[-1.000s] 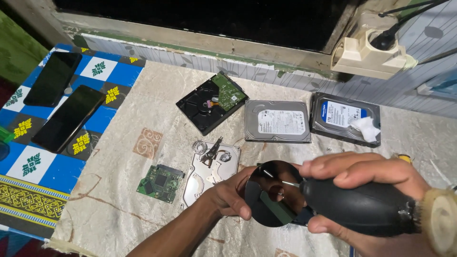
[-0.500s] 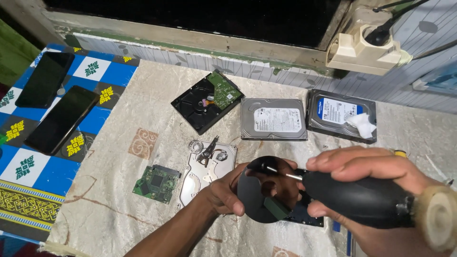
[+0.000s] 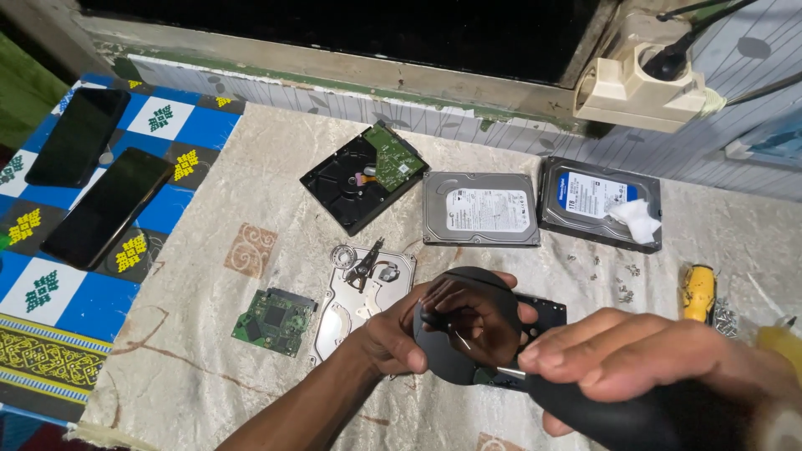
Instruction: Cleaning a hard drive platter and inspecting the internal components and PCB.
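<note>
Standing right next to this: the left hand (image 3: pixel 418 330) is curled round a dark shiny disk (image 3: pixel 455 334), looks like a hard drive platter, held up on edge just above the tabletop (image 3: pixel 200 351), fingers wrapped over the top rim and thumb underneath. The right hand (image 3: pixel 635 359) is closed tight round a black rubber air blower (image 3: pixel 618 413) with its thin nozzle aimed at the platter's face, tip pretty much touching it.

That platter is going to be stiff, light and super slick, and I'd guess it scratches or smudges if you look at it wrong, so edge grip is the way, not the flat faces. The blower bulb is soft and squishy, easy to hold anywhere.

Around them: an opened drive body (image 3: pixel 535 321) right behind the platter, a silver cover plate (image 3: pixel 355 301), a small green circuit board (image 3: pixel 274 320), three more hard drives (image 3: pixel 480 209) along the back, loose screws (image 3: pixel 622 284), a yellow tool (image 3: pixel 697 292), and two dark phones (image 3: pixel 109 205) on the blue patterned cloth.
</note>
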